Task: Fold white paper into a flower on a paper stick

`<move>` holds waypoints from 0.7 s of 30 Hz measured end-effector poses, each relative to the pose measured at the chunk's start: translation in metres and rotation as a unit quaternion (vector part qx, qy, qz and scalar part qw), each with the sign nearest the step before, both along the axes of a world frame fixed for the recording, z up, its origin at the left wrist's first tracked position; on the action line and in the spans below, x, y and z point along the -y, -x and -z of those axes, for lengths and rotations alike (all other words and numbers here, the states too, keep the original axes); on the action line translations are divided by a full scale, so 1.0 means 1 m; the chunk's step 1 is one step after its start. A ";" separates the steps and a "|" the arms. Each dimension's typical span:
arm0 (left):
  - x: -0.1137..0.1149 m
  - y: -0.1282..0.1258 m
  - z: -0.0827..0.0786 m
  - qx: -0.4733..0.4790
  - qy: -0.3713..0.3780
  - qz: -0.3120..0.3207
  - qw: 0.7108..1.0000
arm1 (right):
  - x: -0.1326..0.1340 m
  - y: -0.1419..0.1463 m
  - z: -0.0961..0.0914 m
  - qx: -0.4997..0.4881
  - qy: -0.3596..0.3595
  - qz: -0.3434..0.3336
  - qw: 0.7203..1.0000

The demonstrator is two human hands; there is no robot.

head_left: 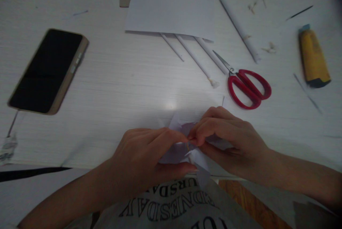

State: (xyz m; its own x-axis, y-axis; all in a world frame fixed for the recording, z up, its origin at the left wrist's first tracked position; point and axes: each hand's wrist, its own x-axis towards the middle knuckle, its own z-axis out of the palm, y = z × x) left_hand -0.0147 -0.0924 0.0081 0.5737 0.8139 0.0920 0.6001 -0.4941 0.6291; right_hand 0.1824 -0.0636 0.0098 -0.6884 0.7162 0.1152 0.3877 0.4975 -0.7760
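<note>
Near the table's front edge, a white cut-paper piece (200, 161) with pointed flaps is between my two hands. My left hand (146, 148) is closed around its left side, thumb below and fingers above. My right hand (229, 136) pinches at the middle of the paper, its fingertips meeting those of my left hand. A thin yellowish strip (187, 146) shows just under the fingertips; whether they grip it is hidden. Scissors (247, 86) with red handles lie just beyond my right hand, blades slightly apart.
A white paper sheet (171, 4) lies at the back over several rolled paper sticks (192, 56). Another paper roll (237, 27) is to their right. A phone (48, 72) lies at left. A yellow tube (315, 57), a thin dark stick (300, 12) and small scraps are at right.
</note>
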 end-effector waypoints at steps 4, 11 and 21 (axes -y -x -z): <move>0.000 0.000 -0.002 0.003 0.008 0.001 1.000 | 0.000 0.000 0.001 0.000 0.000 -0.002 1.000; -0.001 -0.001 0.001 0.023 0.023 -0.004 0.999 | 0.001 -0.001 0.001 -0.003 0.005 -0.004 1.000; -0.001 -0.002 -0.003 0.033 0.070 0.003 0.997 | 0.002 0.001 0.003 0.010 0.009 -0.009 1.000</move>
